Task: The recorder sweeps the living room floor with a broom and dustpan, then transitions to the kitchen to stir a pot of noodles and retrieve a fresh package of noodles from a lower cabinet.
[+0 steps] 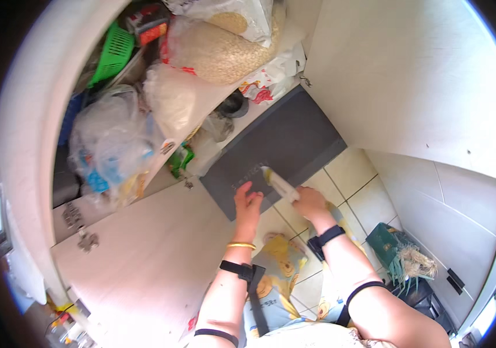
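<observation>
My right hand point(311, 203) grips a slim white tube-like object point(280, 182) with a yellow-green patch near its far end. Motion blur hides exactly what it is. That far end points over a dark grey rectangular panel point(289, 135), which bears small light lettering. Near the panel's front edge, my left hand point(248, 202) is raised with its fingers apart and nothing in it. Behind the panel stands an open cabinet with a white shelf point(213, 100).
Plastic bags of grain-like food point(226, 56), a green plastic basket point(115, 52) and a knotted clear bag point(109, 130) crowd the shelf. Open cabinet doors flank me, left point(143, 243) and right point(413, 78). A green box with dried stems point(385, 245) stands right on the tiled floor point(352, 178).
</observation>
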Demonstrator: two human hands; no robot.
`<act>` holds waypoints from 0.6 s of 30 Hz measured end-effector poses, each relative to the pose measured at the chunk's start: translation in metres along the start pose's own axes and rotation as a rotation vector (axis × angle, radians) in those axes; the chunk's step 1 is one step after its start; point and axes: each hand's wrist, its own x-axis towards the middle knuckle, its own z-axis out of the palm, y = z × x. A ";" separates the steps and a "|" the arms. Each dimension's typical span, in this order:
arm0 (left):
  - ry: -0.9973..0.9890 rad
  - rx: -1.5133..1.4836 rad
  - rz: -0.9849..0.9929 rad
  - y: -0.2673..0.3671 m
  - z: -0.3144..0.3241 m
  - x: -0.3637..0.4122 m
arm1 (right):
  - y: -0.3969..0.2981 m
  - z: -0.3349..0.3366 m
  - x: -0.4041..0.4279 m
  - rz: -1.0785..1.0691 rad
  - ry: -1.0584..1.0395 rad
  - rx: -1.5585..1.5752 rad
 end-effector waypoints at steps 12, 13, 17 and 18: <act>0.136 0.808 0.565 0.226 -0.147 -0.285 | 0.020 -0.236 -0.264 -0.009 0.578 0.131; 0.218 0.845 0.570 0.234 -0.165 -0.304 | 0.020 -0.253 -0.277 -0.074 0.627 0.135; 0.554 0.926 0.468 0.221 -0.235 -0.362 | 0.027 -0.296 -0.299 0.038 0.705 0.243; 0.607 0.927 0.369 0.209 -0.247 -0.369 | 0.028 -0.303 -0.296 0.016 0.720 0.257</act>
